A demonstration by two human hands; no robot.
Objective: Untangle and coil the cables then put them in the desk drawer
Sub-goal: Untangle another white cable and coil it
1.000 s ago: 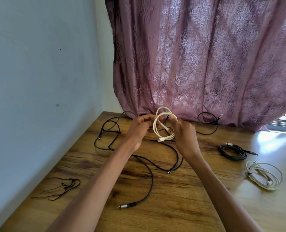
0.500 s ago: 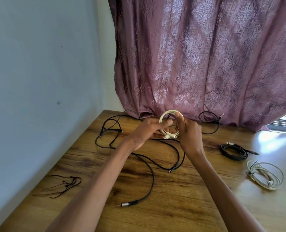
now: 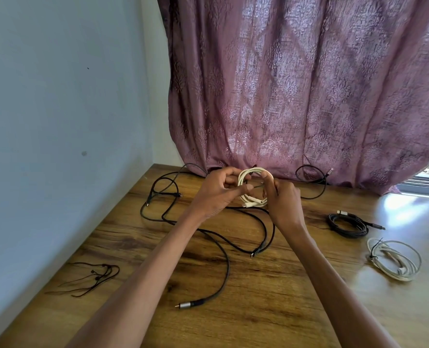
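A small cream cable coil (image 3: 249, 198) is held above the wooden desk (image 3: 271, 305) near the curtain. My right hand (image 3: 281, 202) grips the coil's right side, thumb hooked over its top. My left hand (image 3: 217, 194) pinches a thin dark tie that crosses the coil's middle. Below the hands, loose black cables (image 3: 216, 237) sprawl over the desk, one ending in a metal plug (image 3: 187, 304). A coiled black cable (image 3: 347, 223) and a tied white coil (image 3: 394, 259) lie at the right. No drawer is in view.
A thin black earphone cord (image 3: 95, 275) lies near the left desk edge by the blue wall (image 3: 57, 121). A purple curtain (image 3: 296, 84) hangs behind the desk, with another black cable loop (image 3: 313, 179) at its hem.
The cream coil has tightened into a smaller bundle. My left hand has shifted from holding the coil's left side to pinching a thin dark tie across its middle.
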